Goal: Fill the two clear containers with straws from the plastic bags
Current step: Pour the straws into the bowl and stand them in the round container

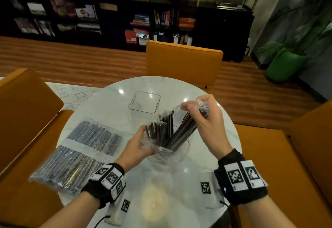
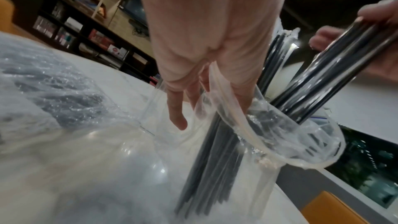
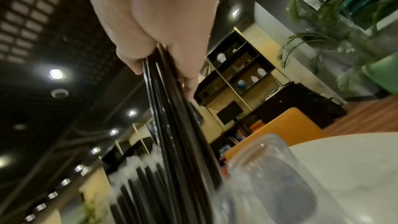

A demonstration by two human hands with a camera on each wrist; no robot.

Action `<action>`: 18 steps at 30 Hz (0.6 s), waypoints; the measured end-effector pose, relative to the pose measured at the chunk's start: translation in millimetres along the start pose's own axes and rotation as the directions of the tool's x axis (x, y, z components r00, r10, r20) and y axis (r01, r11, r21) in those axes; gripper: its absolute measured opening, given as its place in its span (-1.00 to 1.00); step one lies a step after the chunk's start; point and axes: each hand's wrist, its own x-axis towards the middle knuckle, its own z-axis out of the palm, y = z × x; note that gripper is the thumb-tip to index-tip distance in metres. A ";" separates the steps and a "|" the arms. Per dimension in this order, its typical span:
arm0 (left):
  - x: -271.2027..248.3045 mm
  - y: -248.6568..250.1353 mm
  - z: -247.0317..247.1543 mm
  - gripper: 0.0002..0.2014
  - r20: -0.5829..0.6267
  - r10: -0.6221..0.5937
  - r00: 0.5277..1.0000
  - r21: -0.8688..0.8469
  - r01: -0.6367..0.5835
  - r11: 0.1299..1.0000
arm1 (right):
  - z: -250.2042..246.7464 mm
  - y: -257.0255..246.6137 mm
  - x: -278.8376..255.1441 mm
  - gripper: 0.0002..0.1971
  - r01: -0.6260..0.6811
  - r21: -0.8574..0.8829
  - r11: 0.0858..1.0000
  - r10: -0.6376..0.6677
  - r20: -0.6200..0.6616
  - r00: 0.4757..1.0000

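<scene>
A round clear container [image 1: 181, 153] stands mid-table with an opened plastic bag [image 1: 152, 148] of black straws [image 1: 159, 130] upright in it. My left hand [image 1: 138, 145] grips the crumpled bag at the container's rim; in the left wrist view its fingers [image 2: 176, 108] hook into the bag's mouth [image 2: 290, 146]. My right hand [image 1: 201, 113] grips the top of a slanted straw bundle [image 1: 183, 129], whose lower ends sit in the container. The right wrist view shows that hand [image 3: 155, 31] clamped around the bundle [image 3: 172, 117]. An empty square clear container [image 1: 143, 110] stands behind.
Two full bags of straws [image 1: 80, 152] lie at the table's left. Orange chairs [image 1: 183, 60] ring the round white table [image 1: 115, 102]. White tagged blocks [image 1: 206, 188] and a cable sit at the near edge. Another clear container [image 3: 269, 168] appears blurred in the right wrist view.
</scene>
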 end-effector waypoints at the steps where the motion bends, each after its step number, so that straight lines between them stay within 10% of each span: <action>1: 0.3 0.3 -0.5 -0.13 -0.004 -0.005 1.000 0.032 0.005 0.999 | -7.2 -9.9 4.6 -0.85 0.022 0.031 0.999 -0.022 -0.010 1.000; 13: 1.7 1.5 -0.5 -0.08 -0.032 0.028 0.999 0.085 -0.025 0.996 | -79.3 -99.4 85.3 -0.88 0.210 0.237 0.948 -0.188 -0.114 0.976; 18: -0.6 1.0 -2.0 -0.08 -0.028 0.027 0.999 0.061 -0.025 0.998 | -65.4 -73.7 117.9 -0.86 0.318 0.037 0.947 -0.301 -0.236 0.924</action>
